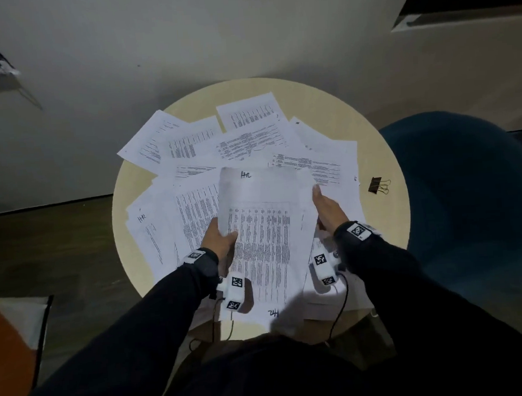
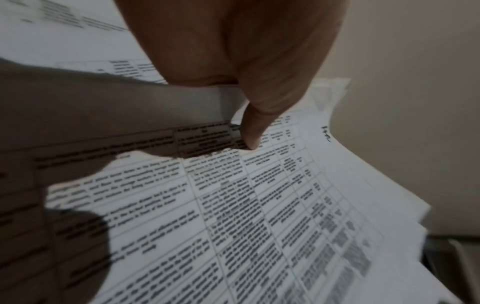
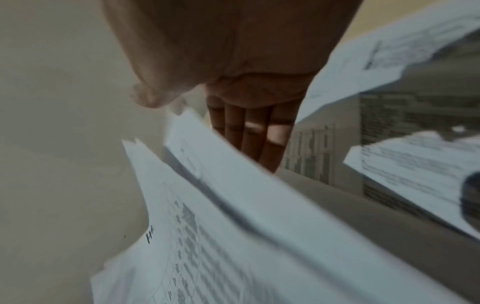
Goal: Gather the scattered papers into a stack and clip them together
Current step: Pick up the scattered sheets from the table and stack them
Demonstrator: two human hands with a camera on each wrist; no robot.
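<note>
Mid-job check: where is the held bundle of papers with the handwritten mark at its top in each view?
Head: the held bundle is at centre, above the table, between both hands.
Left wrist: it fills the lower right, the thumb pressing on it.
Right wrist: it runs across the lower half, below the straight fingers.
Shared landmark: the handwritten mark by its top edge.

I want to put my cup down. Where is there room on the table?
Bare table shows along the far rim behind the papers, at the right edge around the black clip, and in a thin strip on the left. The middle is crowded with sheets, and both hands are busy near the front.
</note>
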